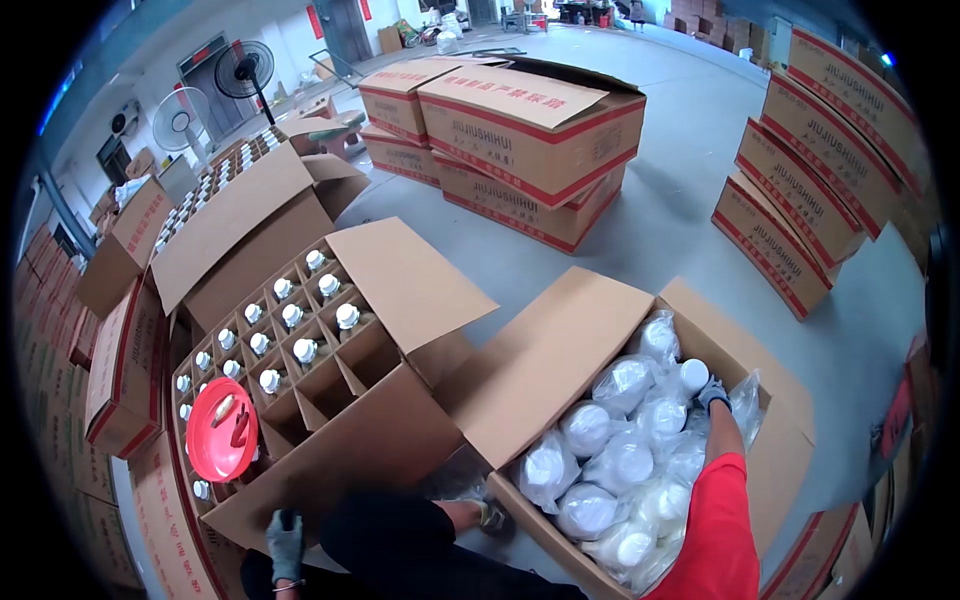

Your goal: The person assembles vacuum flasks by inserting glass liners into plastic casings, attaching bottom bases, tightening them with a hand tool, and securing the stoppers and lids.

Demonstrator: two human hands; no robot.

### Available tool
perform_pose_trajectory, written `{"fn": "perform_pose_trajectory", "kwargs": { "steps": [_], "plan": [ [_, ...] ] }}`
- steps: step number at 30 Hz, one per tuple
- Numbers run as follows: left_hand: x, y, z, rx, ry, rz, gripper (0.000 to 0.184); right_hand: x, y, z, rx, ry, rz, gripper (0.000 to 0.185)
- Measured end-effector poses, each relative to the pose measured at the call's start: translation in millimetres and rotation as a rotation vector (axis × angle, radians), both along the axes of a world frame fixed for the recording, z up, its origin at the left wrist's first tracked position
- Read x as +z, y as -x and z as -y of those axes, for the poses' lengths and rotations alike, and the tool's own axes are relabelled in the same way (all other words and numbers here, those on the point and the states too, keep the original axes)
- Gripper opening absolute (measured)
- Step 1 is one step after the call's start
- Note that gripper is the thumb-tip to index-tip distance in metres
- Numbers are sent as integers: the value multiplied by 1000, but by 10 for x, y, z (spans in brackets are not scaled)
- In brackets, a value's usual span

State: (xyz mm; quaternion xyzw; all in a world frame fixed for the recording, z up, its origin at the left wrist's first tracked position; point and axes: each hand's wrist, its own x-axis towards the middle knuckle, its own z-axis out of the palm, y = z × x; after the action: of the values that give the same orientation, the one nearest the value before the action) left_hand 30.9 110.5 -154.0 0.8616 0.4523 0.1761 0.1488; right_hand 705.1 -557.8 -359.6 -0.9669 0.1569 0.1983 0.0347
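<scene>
My right hand [713, 394], in a grey glove, reaches into an open carton [560, 365] on the right. Its fingers close around a white-capped bottle [692, 376] at the right side of the pile. Around it lie several white-capped items in clear plastic bags [628, 460]. My left hand [286, 542], gloved too, is low by the near wall of another carton [350, 455]; its finger pose is unclear. That carton has cardboard dividers with white-capped bottles [347, 316] in many cells; some front cells hold none. A red plastic bowl [221, 430] with small objects inside rests on the bottles.
Closed and open cartons [530, 140] are stacked ahead, with a leaning stack [800, 180] at the right. Another carton of bottles [225, 180] stands behind the divided one. Two fans [245, 70] are at the far left. My knee [390, 545] is between the two near cartons.
</scene>
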Motion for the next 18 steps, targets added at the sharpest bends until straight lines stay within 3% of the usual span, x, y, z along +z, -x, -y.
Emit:
{"fn": "perform_pose_trajectory", "kwargs": {
  "steps": [3, 4, 7, 8, 11, 12, 13, 15, 18],
  "plan": [
    [288, 465, -146, 127, 119, 91, 18, 61, 27, -105, -49, 92, -47, 69],
    [318, 630, -203, 148, 98, 85, 18, 99, 52, -171, 17, 176, -49, 56],
    [554, 721, -37, 180, 132, 166, 18, 294, 47, -234, 78, 196, -89, 52],
    [682, 599, 108, 186, 167, 235, 19, 109, -18, -105, 78, 124, 78, 51],
    [877, 216, 267, 103, 137, 244, 20, 434, -92, 30, 224, 9, 138, 48],
    [907, 92, 290, 63, 101, 221, 21, 547, -146, 121, 386, -63, 86, 46],
    [912, -59, 328, 23, 75, 284, 22, 787, -155, 121, 548, -135, 36, 44],
    [905, -399, 440, -55, 23, 407, 23, 1360, 96, 35, 480, -540, 207, 39],
    [1068, -957, 782, -147, 230, 598, 23, 2111, 546, -386, 579, -622, 455, 38]
  ]
}}
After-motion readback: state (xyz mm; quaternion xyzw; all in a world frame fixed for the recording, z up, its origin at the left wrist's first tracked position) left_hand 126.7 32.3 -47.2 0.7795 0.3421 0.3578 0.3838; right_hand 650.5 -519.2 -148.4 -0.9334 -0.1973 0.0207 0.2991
